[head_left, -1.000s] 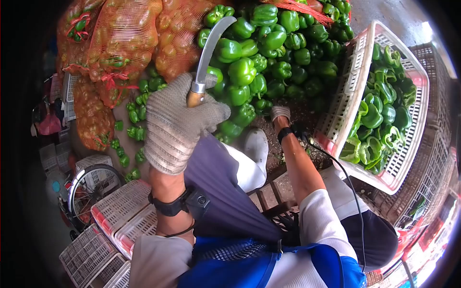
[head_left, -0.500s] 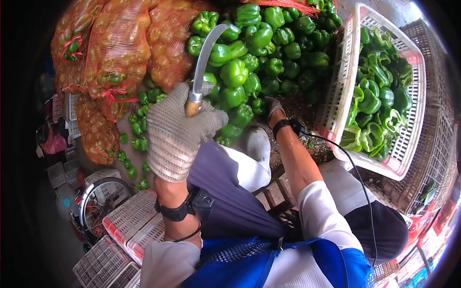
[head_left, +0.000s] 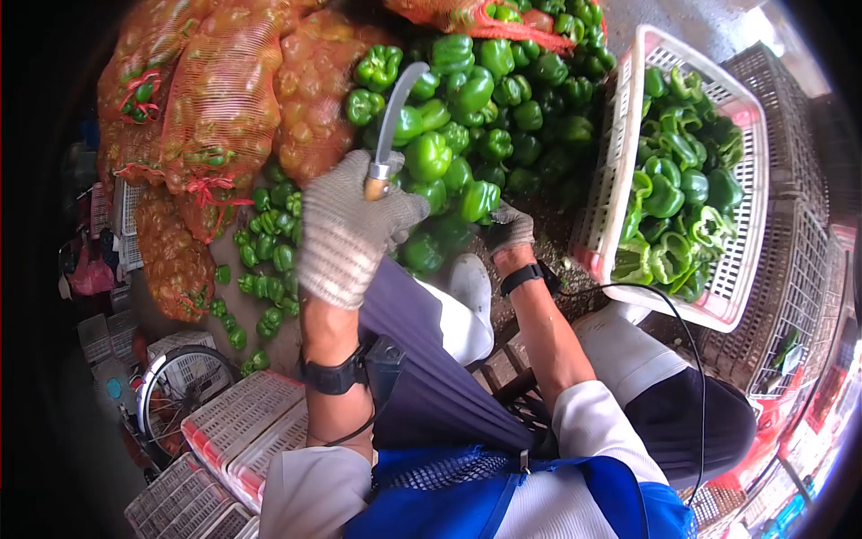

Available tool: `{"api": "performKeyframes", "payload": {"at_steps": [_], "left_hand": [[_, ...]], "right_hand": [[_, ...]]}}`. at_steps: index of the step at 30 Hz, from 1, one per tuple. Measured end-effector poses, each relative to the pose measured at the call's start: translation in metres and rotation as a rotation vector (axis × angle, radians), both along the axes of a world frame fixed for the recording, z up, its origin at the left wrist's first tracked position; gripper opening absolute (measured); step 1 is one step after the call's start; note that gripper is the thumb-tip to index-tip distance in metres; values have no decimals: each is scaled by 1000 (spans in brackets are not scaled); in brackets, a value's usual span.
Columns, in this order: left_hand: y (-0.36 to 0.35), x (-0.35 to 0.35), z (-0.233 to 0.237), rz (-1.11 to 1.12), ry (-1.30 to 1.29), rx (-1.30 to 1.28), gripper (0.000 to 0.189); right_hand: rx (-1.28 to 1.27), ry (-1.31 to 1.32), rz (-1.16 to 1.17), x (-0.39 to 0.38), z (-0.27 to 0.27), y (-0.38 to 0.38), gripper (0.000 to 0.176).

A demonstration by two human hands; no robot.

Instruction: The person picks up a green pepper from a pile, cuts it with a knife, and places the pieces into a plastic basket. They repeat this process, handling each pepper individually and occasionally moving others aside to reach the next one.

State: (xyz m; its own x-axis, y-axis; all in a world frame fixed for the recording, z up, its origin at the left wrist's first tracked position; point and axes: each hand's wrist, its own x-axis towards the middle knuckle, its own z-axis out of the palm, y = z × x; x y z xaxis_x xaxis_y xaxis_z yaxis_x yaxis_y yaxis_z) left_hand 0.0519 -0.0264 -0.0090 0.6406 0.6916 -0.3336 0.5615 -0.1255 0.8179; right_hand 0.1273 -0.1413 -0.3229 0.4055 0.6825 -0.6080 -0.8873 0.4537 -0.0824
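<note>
Left hand (head_left: 346, 229), grey-gloved, closed around the wooden handle of a curved steel knife (head_left: 392, 117); right hand (head_left: 510, 227) apparently clamped on a glossy green bell pepper (head_left: 480, 200), left of the white plastic crate (head_left: 631, 135). Smooth skin may slip from the glove; converging hands risk a cut from the exposed blade.

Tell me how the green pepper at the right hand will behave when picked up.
The green pepper by the right hand should be light for its size: cut peppers nearby look hollow. Its glossy skin may be slippery, and its rounded lobes could make it roll unevenly.
</note>
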Motion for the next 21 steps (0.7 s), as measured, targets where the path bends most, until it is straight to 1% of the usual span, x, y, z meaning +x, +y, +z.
{"api": "performKeyframes", "payload": {"at_steps": [1,2,4,5,6,7,8,9,10,11,13,14,15,17,18,19,20,21], "left_hand": [[0,-1,-2,4,-13,-16,37],[0,-2,-5,9,-29,-31,37],[3,-6,-12,7,-85,-51,38],[1,-4,-11,19,-63,-34,35],[0,-4,-10,51,-117,-94,34],[-2,-4,-10,79,-171,-157,32],[-6,-3,-8,90,-213,-160,30],[-6,-5,-7,49,-311,-155,28],[-10,-7,-3,32,-372,-191,27],[-15,-9,1,12,-430,-231,26],[-36,-7,7,-37,-498,-154,26],[-42,-5,4,-76,-493,15,27],[-49,-2,4,-93,-522,22,28],[-62,2,3,-132,-574,29,31],[-68,6,2,-193,-504,41,36],[-77,8,2,-236,-520,155,37],[-88,13,3,-281,-539,273,38],[-99,17,3,-327,-559,390,40]], "right_hand": [[4,-16,-33,4,24,3,53],[242,-171,-4,10,48,3,60],[235,-366,4,20,94,7,67],[236,-467,7,24,121,10,71],[306,-566,-19,28,148,11,72],[227,-720,-3,28,177,7,71],[140,-874,7,25,204,1,71],[46,-1026,13,24,229,-5,70],[72,-1037,39,26,249,-15,68],[70,-987,95,29,263,-24,67],[50,-874,201,35,283,-43,66],[-49,-978,282,38,288,-51,65],[-119,-935,319,38,294,-62,65],[-144,-954,390,33,313,-89,66],[-165,-973,369,30,320,-102,65],[-186,-989,345,29,324,-113,65],[-202,-1024,305,33,315,-124,65],[-189,-1127,237,36,307,-135,63]]}}
